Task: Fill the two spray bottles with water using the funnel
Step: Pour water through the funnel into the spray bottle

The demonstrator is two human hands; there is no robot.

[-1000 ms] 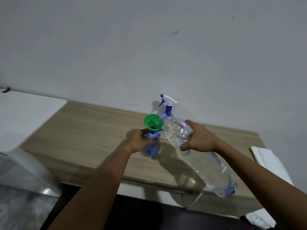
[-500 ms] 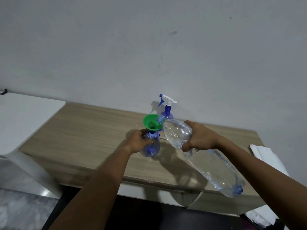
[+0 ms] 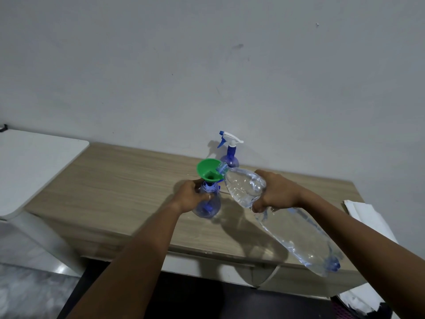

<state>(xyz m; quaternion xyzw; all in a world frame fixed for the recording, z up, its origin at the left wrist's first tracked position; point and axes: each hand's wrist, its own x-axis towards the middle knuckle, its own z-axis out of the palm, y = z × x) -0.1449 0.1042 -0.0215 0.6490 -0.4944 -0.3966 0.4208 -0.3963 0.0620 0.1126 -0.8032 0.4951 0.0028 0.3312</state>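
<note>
Base of the rear spray bottle (image 3: 230,155) behind the water bottle (image 3: 294,231).

left hand (image 3: 192,196) curled, right hand (image 3: 276,192) curled

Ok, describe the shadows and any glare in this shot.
Head view: a soft shadow lies on the wooden table beneath the water bottle; the rear spray bottle casts a faint shadow leftward on the wall; small glints on the water bottle.
</note>
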